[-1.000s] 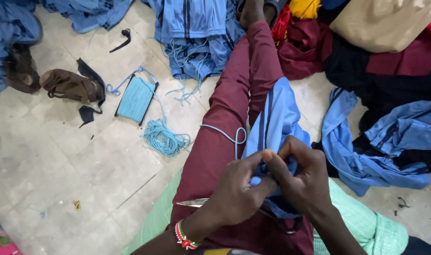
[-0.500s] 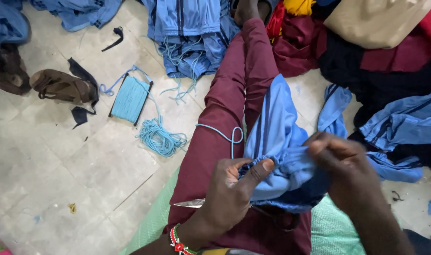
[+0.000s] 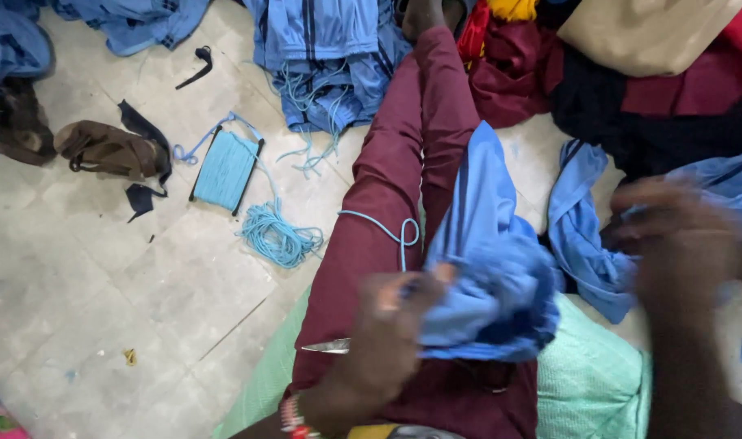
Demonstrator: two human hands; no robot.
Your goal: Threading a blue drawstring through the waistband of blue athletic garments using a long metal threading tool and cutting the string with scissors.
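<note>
A bunched blue garment (image 3: 493,276) lies on my lap over maroon trousers (image 3: 387,203). My left hand (image 3: 395,325) grips the garment's near edge, blurred by motion. My right hand (image 3: 672,236) is out to the right, raised and blurred; whether it holds anything I cannot tell. A thin blue cord (image 3: 391,232) loops across the trouser leg toward the garment. A metal blade tip (image 3: 326,347) pokes out beside my left thigh.
A card wound with blue cord (image 3: 225,169) and a loose cord tangle (image 3: 280,237) lie on the tiled floor (image 3: 103,284). Brown shoes (image 3: 103,150) sit at left. Stacked blue garments (image 3: 330,57) are ahead, dark and red clothes (image 3: 647,97) at right, green cushion (image 3: 590,382) under me.
My right hand has left the garment and swung out to the right. My left hand stays gripping the blue garment, which has bunched up on my lap.
</note>
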